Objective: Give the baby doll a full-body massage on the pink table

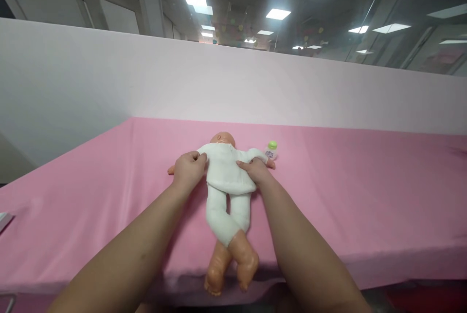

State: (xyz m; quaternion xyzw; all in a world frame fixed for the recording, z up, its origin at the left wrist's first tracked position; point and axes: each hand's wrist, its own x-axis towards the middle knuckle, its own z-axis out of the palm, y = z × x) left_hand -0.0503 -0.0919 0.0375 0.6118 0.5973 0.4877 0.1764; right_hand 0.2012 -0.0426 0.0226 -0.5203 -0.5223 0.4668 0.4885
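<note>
A baby doll (228,167) with a white cloth body and bare plastic head, hands and feet lies on the pink-covered table. Its head points away from me, and its crossed feet reach the near edge. My left hand (189,169) is closed at the doll's shoulder and arm on the left, fingers curled over the white cloth. On the other side, my right hand (257,171) grips the doll's side below its arm. Its thumb rests on the white cloth, while the other fingers are mostly hidden. The doll's small hands stick out past both of mine.
A small clear bottle with a green cap (272,150) stands beyond my right hand. The pink cover (346,196) drapes over the table's front edge. A white low wall (255,86) runs behind, with glass above it. At the far left lies part of a white object (5,220).
</note>
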